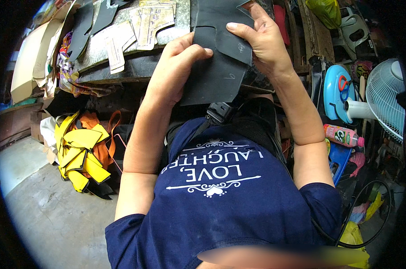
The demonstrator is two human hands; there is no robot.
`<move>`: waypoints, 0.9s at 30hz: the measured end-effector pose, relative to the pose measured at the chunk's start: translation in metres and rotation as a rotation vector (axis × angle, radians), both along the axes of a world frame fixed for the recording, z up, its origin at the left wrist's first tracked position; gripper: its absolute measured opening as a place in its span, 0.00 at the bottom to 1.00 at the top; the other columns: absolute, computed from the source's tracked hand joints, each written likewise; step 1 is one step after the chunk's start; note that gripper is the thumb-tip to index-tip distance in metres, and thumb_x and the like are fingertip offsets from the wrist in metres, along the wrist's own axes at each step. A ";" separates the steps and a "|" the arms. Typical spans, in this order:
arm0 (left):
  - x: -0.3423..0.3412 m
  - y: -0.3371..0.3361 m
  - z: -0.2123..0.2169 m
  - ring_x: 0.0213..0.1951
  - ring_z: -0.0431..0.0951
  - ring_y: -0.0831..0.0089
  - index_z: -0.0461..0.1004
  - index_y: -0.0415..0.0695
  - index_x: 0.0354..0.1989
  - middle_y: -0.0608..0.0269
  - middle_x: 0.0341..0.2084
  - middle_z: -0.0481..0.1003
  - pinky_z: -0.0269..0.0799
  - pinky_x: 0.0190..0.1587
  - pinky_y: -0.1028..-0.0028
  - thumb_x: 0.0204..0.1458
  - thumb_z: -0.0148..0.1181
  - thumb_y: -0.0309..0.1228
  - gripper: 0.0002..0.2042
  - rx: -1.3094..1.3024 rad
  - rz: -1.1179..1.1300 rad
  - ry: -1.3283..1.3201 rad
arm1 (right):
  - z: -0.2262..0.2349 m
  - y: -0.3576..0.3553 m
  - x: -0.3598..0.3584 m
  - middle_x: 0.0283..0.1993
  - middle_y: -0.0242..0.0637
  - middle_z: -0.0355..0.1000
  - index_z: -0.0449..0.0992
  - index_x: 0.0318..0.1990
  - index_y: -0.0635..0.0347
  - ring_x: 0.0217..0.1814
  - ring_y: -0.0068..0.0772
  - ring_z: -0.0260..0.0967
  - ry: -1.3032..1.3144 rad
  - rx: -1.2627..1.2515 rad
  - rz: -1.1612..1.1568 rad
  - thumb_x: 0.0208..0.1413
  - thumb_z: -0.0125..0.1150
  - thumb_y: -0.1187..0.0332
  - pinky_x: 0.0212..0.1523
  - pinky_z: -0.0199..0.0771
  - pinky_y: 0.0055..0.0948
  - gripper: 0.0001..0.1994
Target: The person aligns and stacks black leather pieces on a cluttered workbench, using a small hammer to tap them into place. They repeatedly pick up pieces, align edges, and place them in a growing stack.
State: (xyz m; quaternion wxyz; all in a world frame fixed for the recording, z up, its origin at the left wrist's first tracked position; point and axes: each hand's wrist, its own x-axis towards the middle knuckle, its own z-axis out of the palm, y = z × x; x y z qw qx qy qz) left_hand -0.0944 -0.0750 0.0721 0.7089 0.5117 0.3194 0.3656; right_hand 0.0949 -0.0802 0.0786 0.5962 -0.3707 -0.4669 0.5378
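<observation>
Both my hands hold up dark, flexible sheet material that looks like leather. A larger black sheet (212, 85) hangs toward me, with a small pale handwritten mark on it. Over its upper part lies a smaller black cut piece (234, 45), with an angled outline and another pale mark. My left hand (178, 60) grips the left edge, its thumb pressed flat on top. At the upper right, my right hand (265, 40) pinches the pieces, thumb on the near face and fingers partly hidden behind. Beyond the sheets is a worktable (93, 58).
Tan pattern pieces (151, 24) and black cutouts (79, 33) lie on the table. Yellow pieces (82, 152) are heaped at left. On the right are a white fan (386, 96), a round blue object (335, 89), red-handled scissors (343, 83) and a pink bottle (341, 135).
</observation>
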 end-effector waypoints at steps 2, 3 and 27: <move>0.000 0.000 0.002 0.32 0.78 0.78 0.76 0.35 0.44 0.60 0.32 0.79 0.75 0.38 0.78 0.53 0.55 0.29 0.13 0.023 0.010 0.038 | 0.000 0.001 0.000 0.64 0.40 0.66 0.59 0.67 0.67 0.63 0.31 0.65 -0.048 0.010 -0.013 0.55 0.60 0.81 0.64 0.64 0.29 0.31; 0.000 -0.001 0.003 0.32 0.78 0.78 0.76 0.35 0.44 0.60 0.32 0.79 0.75 0.38 0.78 0.55 0.56 0.30 0.13 0.024 0.022 0.070 | 0.001 0.001 -0.001 0.64 0.40 0.66 0.59 0.67 0.67 0.63 0.31 0.64 -0.072 0.014 -0.020 0.55 0.60 0.81 0.64 0.64 0.29 0.31; 0.001 -0.004 -0.004 0.32 0.77 0.80 0.75 0.35 0.45 0.63 0.32 0.79 0.73 0.38 0.79 0.57 0.53 0.29 0.12 0.068 0.027 0.050 | -0.008 0.006 -0.001 0.61 0.40 0.67 0.61 0.65 0.67 0.60 0.31 0.66 -0.020 -0.012 0.001 0.55 0.58 0.81 0.61 0.67 0.29 0.28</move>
